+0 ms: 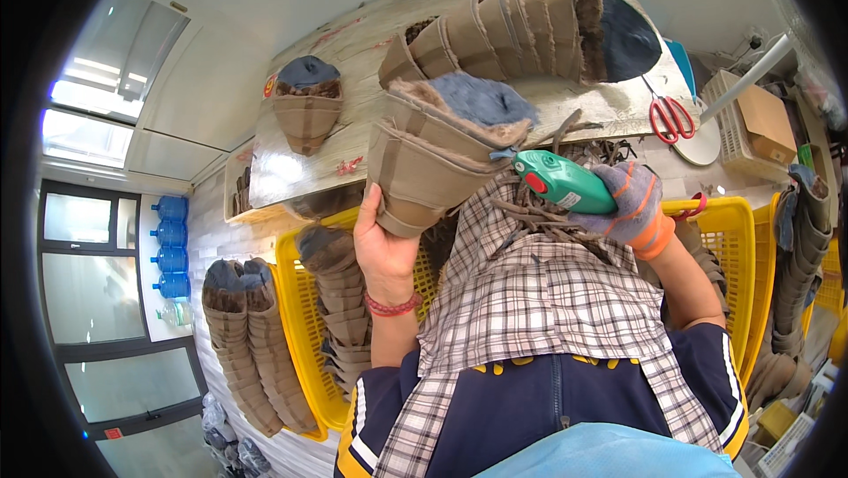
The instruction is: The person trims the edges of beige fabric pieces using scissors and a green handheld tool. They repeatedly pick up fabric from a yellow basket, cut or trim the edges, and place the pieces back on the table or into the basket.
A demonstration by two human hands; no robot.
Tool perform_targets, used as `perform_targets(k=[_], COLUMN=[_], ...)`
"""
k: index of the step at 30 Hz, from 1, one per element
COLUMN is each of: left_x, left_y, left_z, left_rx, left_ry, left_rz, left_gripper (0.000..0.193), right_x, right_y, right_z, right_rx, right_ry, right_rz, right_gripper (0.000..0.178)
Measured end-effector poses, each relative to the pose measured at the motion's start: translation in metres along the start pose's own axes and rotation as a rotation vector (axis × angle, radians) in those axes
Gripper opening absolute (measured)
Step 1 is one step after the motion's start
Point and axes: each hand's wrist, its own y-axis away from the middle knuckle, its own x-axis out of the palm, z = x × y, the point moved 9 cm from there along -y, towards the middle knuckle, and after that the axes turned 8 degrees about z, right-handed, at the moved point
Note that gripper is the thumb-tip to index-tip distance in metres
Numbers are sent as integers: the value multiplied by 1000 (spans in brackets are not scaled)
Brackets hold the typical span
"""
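Item, far left: blue water bottles [170, 248], ranked along the wall. Item: two long stacks of brown pieces [250, 363], nested, beside a yellow basket [288, 301] holding more of the same. Item: a single brown piece [306, 120] with dark fluffy lining, alone on the worktable [358, 120]. Item: my left hand [386, 244], bare (a red band [395, 307] at the wrist), fingers closed on the lower left of the brown fur-lined work [442, 155], which I hold up before the table's near edge, its fleecy opening uppermost. Item, behind it: a row of nested brown pieces [508, 36] on the table. Item: dark strips [548, 217], heaped on my checked apron [539, 301]. Item: a green handheld tool [565, 182] with red button, its tip at the work's right edge. Item: my right hand [629, 200], in a grey-and-orange glove, wrapped around the tool's rear. Item: red-handled scissors [671, 120], at the table's right end. Item, far right: another yellow basket [749, 257].
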Motion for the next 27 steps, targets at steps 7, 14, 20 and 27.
perform_targets(k=[7,14,20,27], left_x=[19,33,34,27], left_y=[18,30,33,29], left_z=[-9,-2,-8,5], left_rx=[210,331,430,313], left_ry=[-142,-383,-559,-384], left_rz=[192,336,396,369], left_gripper=[51,49,47,46], right_x=[10,17,26,33], right_y=[-14,-28,-32,-28], right_z=[9,15,13,6], right_rx=[69,128,205,238], right_ry=[-203,-382,-522,-674], right_rz=[-27,-58,7,11], right_gripper=[46,44,43,44])
